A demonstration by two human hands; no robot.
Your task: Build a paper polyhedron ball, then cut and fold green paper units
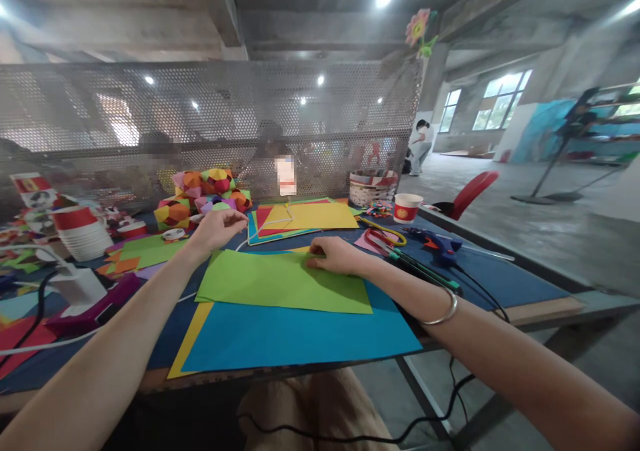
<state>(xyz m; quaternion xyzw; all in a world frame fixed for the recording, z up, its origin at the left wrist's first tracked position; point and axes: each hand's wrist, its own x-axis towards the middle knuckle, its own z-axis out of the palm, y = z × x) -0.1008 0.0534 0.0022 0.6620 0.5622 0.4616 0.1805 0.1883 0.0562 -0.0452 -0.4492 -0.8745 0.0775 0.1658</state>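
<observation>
Green rectangular paper (280,284) over a bright-blue paper sheet (300,336), by the near edge of the dark-blue-topped surface (517,281). Right hand (336,254) curled on the green's far edge, left hand (223,230) bent-fingered past its far-left corner; cannot tell either grip. Best to square edges before pressing.

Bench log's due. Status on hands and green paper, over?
Left grip near far-left corner of green paper, hold unclear. Right grip touching paper. Blue sheet underneath. White cable by paper's left edge.

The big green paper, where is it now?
In the head view, the big green paper lies near the middle, on top of the blue sheet, with the right hand at its far edge.
</observation>
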